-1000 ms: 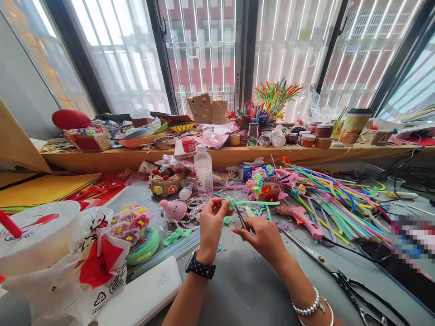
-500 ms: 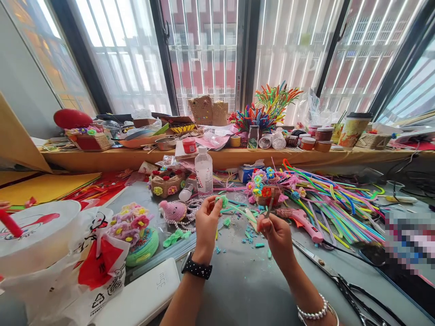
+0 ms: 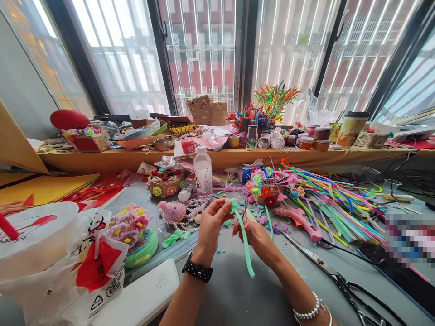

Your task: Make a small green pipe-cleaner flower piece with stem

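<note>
My left hand (image 3: 215, 222), with a black polka-dot band on its wrist, pinches a pale green pipe cleaner (image 3: 247, 251). Its near end is bunched into a small curled shape at my fingertips, and the long tail hangs down in front of my right hand. Closed around a thin pointed metal tool (image 3: 245, 209), my right hand (image 3: 256, 237) is close beside the bunched part. The tool's tips point up by the green piece; whether they touch it I cannot tell. Green curled pieces (image 3: 176, 237) lie left of my left hand.
Large scissors (image 3: 321, 262) and a pink glue gun (image 3: 302, 222) lie at right, before a heap of pipe cleaners (image 3: 343, 203). A water bottle (image 3: 203, 174) stands behind my hands. At left are a plastic bag (image 3: 98, 267), a white power bank (image 3: 142, 290) and another person's hand (image 3: 13, 207).
My right hand has moved left and inward with the metal tool, close to my left hand. The green pipe cleaner's tail, stretched rightward before, now hangs down. Another hand shows more at the left edge.
</note>
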A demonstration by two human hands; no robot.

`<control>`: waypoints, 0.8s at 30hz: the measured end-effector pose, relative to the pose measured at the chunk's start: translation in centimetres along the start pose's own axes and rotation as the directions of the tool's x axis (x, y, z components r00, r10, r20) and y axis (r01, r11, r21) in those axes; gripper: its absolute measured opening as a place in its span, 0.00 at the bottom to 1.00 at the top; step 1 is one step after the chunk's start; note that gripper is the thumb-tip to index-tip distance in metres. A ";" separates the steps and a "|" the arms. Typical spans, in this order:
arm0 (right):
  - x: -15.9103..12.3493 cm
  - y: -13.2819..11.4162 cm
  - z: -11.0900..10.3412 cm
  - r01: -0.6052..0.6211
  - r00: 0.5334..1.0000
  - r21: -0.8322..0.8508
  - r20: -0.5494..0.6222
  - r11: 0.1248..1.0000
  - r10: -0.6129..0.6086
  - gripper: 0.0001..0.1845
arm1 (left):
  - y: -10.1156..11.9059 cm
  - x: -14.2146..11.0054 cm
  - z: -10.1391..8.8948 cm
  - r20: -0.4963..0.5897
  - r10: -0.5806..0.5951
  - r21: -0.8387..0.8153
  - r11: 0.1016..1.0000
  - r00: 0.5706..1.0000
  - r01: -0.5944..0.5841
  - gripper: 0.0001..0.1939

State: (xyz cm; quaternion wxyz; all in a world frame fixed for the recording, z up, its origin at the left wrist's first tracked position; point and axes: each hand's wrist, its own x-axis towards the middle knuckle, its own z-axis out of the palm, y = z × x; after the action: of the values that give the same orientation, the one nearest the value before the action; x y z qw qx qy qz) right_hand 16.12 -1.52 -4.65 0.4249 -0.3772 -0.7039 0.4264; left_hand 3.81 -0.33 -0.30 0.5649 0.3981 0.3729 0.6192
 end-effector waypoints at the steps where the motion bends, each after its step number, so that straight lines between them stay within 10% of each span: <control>1: -0.1 -0.1 0.2 0.018 1.000 -0.010 0.014 1.000 -0.018 0.32 | -0.1 0.0 -0.1 0.003 0.005 0.005 1.000 1.000 -0.005 0.10; 12: -0.3 -0.4 -0.8 0.029 0.978 0.054 0.204 0.998 -0.040 0.38 | -0.2 0.4 -0.6 0.041 0.000 0.030 1.000 0.999 -0.002 0.10; 20: 0.4 0.1 -1.2 -0.145 0.961 0.117 -0.220 0.983 0.168 0.34 | 0.4 0.1 -0.1 0.016 -0.004 -0.060 0.998 1.000 0.005 0.11; 24: 0.2 -0.4 -0.5 -0.072 0.990 -0.173 -0.131 0.982 0.050 0.30 | 0.0 0.1 -0.1 0.022 0.003 -0.031 1.000 1.000 -0.002 0.11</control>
State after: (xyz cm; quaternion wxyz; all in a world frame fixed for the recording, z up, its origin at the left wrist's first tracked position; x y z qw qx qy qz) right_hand 16.47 -1.31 -4.12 0.4198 -0.4612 -0.6989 0.3501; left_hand 3.69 -0.26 -0.30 0.5743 0.3964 0.3565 0.6212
